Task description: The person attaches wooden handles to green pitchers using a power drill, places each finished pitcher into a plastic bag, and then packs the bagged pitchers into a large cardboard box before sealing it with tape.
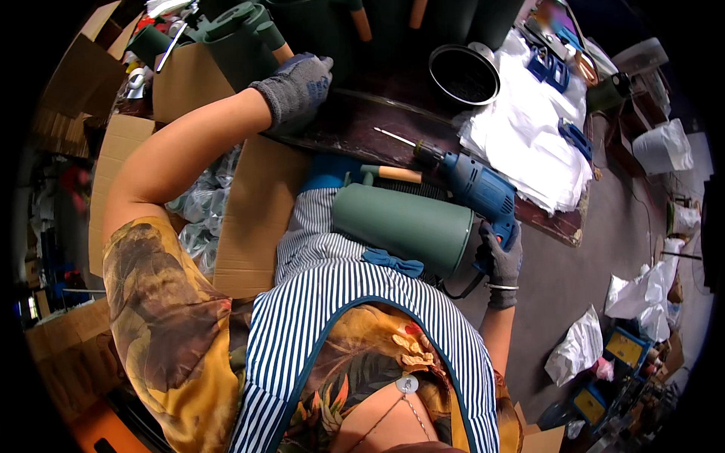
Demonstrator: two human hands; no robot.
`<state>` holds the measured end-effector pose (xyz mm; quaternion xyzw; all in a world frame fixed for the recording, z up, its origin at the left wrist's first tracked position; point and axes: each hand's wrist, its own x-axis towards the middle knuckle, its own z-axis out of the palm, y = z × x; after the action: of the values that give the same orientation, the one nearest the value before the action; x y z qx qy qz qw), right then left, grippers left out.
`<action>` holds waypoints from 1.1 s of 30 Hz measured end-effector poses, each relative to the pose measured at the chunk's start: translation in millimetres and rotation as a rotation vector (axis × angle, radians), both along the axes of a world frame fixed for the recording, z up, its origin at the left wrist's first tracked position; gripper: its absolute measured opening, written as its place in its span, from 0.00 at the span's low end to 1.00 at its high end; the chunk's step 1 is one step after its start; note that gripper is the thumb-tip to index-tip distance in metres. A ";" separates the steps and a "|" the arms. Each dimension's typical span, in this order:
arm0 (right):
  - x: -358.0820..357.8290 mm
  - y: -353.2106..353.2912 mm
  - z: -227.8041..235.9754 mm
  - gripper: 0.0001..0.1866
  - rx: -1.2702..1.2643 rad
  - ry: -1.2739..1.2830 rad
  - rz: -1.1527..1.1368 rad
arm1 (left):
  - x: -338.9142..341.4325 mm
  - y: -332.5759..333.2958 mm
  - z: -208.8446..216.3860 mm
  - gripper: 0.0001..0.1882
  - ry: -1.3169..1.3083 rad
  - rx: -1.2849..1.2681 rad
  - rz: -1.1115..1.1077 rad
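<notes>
My right hand (pixel 500 257), in a grey glove, grips the handle of a blue power drill (pixel 482 185). The drill's long thin bit points to the upper left, over the table edge. A green tapered metal vessel (pixel 404 226) with a wooden handle (pixel 399 174) lies on its side across my lap, just left of the drill. My left hand (pixel 300 83), also gloved, reaches to the table with its fingers curled. It is next to the wooden handle (pixel 282 53) of another green vessel (pixel 240 57); whether it holds that handle is hidden.
More green vessels (pixel 317 30) stand along the back of the dark table (pixel 362 124). A round black pan-like container (pixel 464 74) and white plastic sheeting (pixel 525 128) lie at the right. An open cardboard box (pixel 257 211) with clear-wrapped items is at my left.
</notes>
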<state>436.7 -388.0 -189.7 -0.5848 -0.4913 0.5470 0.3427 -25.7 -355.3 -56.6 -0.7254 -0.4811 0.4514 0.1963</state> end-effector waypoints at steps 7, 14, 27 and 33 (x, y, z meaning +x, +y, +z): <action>7.9 -3.1 -13.5 0.33 0.007 0.035 -0.006 | 23.8 -23.2 -37.5 0.14 -0.774 0.296 -0.407; -1.7 -15.9 -14.1 0.30 0.024 -0.030 -0.079 | 106.9 -45.8 -101.0 0.28 -1.076 0.291 0.110; -9.7 -7.1 13.4 0.32 -0.071 0.057 -0.124 | 67.3 -33.0 -81.0 0.26 -1.109 0.041 0.059; -3.7 -8.8 5.2 0.36 -0.001 0.115 -0.185 | 45.7 0.9 -64.4 0.24 -0.982 -0.061 0.204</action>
<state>433.0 -396.9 -184.5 -0.5956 -0.4143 0.5459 0.4191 19.9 -354.4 -121.0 -0.8069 -0.5719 0.0874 -0.1195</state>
